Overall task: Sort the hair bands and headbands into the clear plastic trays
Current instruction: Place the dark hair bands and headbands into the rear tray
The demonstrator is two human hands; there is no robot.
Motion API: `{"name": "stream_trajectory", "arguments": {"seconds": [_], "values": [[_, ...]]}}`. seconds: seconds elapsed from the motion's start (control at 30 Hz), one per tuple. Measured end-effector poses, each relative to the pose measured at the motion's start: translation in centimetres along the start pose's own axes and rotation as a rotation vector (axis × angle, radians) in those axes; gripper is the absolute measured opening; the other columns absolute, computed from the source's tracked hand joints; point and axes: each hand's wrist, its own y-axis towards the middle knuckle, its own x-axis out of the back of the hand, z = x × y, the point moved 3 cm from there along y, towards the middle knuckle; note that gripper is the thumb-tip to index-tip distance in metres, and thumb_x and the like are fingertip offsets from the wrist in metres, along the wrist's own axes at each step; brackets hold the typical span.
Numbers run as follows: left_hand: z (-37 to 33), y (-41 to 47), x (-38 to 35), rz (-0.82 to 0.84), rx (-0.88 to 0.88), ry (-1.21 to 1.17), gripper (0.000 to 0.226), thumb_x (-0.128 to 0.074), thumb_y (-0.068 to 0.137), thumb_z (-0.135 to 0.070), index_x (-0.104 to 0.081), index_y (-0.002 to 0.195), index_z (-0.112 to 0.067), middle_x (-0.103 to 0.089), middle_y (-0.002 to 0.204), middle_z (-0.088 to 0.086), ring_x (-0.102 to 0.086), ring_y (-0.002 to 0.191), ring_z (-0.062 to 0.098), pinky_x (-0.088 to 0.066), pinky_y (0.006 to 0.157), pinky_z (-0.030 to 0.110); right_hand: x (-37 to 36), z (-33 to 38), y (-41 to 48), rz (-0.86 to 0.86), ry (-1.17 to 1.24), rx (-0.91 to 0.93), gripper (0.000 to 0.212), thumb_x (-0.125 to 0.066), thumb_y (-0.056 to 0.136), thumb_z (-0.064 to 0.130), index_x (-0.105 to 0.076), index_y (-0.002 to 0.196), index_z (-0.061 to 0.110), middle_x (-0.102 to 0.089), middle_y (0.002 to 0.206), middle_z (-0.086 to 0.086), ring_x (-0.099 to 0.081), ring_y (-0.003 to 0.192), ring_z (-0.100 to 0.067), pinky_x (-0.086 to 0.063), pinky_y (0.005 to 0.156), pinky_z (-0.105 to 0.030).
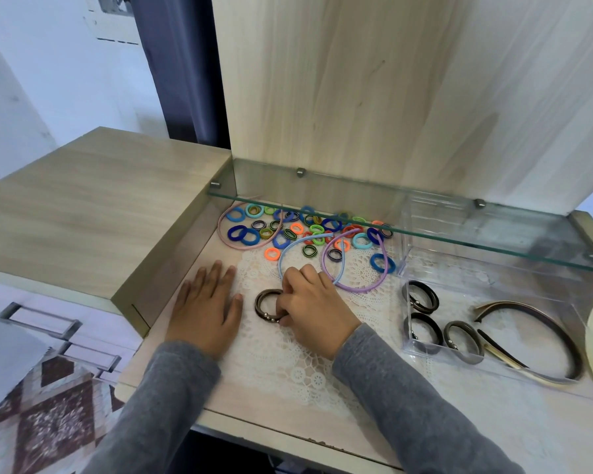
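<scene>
Sorting under way at a dressing-table shelf: the near clear tray (500, 369) at the right already holds three brown hair bands (448, 338) and a pair of dark headbands (555, 325). A second clear tray (425, 254) stands just behind it under a glass shelf (459, 239), and nothing can be made out inside. Most of the job looks to be left. A heap of coloured hair bands (317, 229) lies unsorted at the back, with a pink headband (220, 230), a blue one (281, 261) and a purple one (360, 289) looped among them.

One more brown beaded hair band (259, 307) lies on the lace mat (305, 354), between the hands and well apart from the trays. The right hand (308, 306) is knuckles-up, its fingers curled and pinching the band's right edge — apparently the start of a pick-up. The left hand (204, 309) lies palm-down just beside it, fingers straight and slightly spread, holding nothing.
</scene>
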Motion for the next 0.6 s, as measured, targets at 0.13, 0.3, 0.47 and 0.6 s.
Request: {"name": "stream_trajectory", "arguments": {"seconds": [0.13, 0.3, 0.47, 0.6], "values": [[0.2, 0.1, -0.1, -0.006, -0.001, -0.009, 0.070, -0.008, 0.087, -0.052, -0.008, 0.153, -0.030, 0.000, 0.161, -0.007, 0.001, 0.148, 0.014, -0.003, 0.119, 0.035, -0.6, 0.2, -0.4, 0.015, -0.034, 0.022, 0.012, -0.062, 0.077, 0.003, -0.062, 0.088, 0.009, -0.048, 0.099, -0.006, -0.042, 0.091, -0.026, -0.035, 0.074, -0.035], [0.0, 0.0, -0.1, 0.004, 0.007, -0.008, 0.071, -0.007, 0.086, -0.053, -0.007, 0.153, -0.030, 0.002, 0.161, -0.007, 0.002, 0.148, 0.014, -0.001, 0.119, 0.034, -0.3, 0.2, -0.7, 0.036, -0.046, 0.046, 0.019, -0.048, 0.084, -0.001, -0.057, 0.099, 0.005, -0.044, 0.109, -0.011, -0.038, 0.099, -0.029, -0.030, 0.080, -0.038], [0.1, 0.1, -0.1, -0.026, -0.003, -0.020, 0.072, -0.009, 0.086, -0.054, -0.014, 0.153, -0.029, -0.005, 0.161, -0.005, -0.004, 0.148, 0.015, -0.004, 0.119, 0.035, -0.5, -0.2, -0.7, 0.005, -0.016, 0.040, 0.011, -0.068, 0.075, 0.007, -0.064, 0.084, 0.013, -0.049, 0.096, -0.003, -0.044, 0.091, -0.024, -0.034, 0.074, -0.036], [0.1, -0.1, 0.1, -0.092, -0.031, -0.064, 0.077, -0.010, 0.081, -0.056, -0.037, 0.146, -0.025, -0.029, 0.156, -0.001, -0.024, 0.144, 0.019, -0.018, 0.116, 0.039, 0.0, -1.0, -1.1, 0.000, 0.225, -0.052, 0.010, -0.065, 0.084, 0.022, -0.068, 0.093, 0.018, -0.048, 0.101, 0.004, -0.037, 0.100, -0.018, -0.026, 0.084, -0.031]]}}
